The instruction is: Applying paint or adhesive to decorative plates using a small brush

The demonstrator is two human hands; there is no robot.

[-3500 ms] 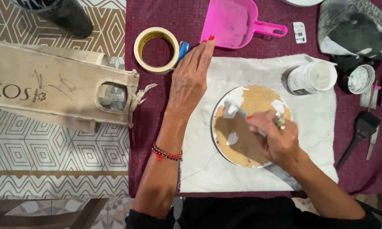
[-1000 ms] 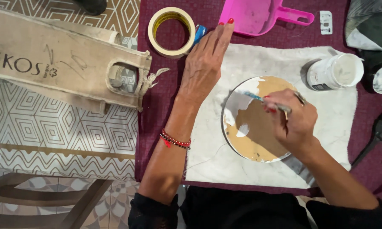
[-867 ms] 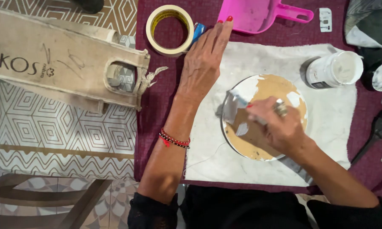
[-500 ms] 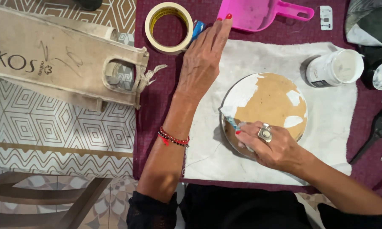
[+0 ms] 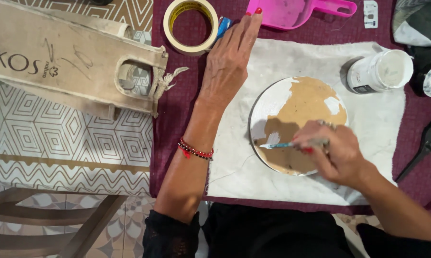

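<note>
A table (image 5: 177,124) under a dark maroon cloth stands over a tiled floor (image 5: 67,153) patterned in brown and white geometric shapes, and a white cloth (image 5: 234,162) is spread on the maroon one in front of the person.

In the middle of that white cloth lies a round wooden disc (image 5: 299,125), flat, its tan face partly covered in white paint along the left edge, with a small white patch at the upper right. The right hand (image 5: 337,152) is curled closed around a thin paintbrush (image 5: 292,144), which points left across the lower half of the disc, its white-loaded tip touching the surface near the left rim. A ring shows on one finger. The left hand (image 5: 229,59) lies flat and open, palm down, fingers stretched away from the body, holding nothing; it rests on the upper left part of the white cloth, just beside the disc, its red-nailed fingertips reaching the maroon cloth. A red and black beaded bracelet (image 5: 195,149) circles that wrist.

Beyond the fingertips sit a roll of masking tape (image 5: 190,26) and a pink plastic scoop (image 5: 292,12). An open white paint jar (image 5: 380,71) stands to the upper right of the disc. A worn paper bag (image 5: 67,57) lies off the table's left edge.
</note>
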